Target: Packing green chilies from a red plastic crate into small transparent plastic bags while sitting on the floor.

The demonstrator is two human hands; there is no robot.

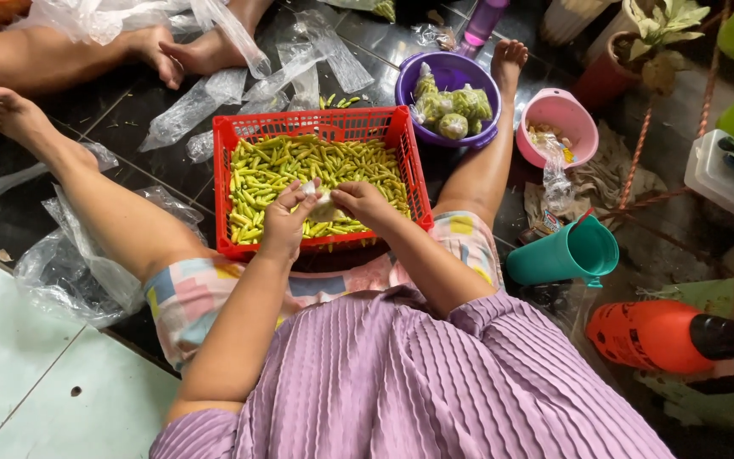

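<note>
Small clear bag point(323, 204), seemingly chilli-filled, crumpled between both hands' fingers point(299, 197).

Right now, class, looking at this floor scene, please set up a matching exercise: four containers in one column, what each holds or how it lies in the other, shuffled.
Column one:
1. red basket
2. purple bowl
3. pink bowl
4. teal jug

Column two:
A. lies on its side
B. full of loose green and yellow chillies
C. holds filled small bags of chillies
D. holds a clear bag and small scraps

Pairs: 1-B, 2-C, 3-D, 4-A
</note>
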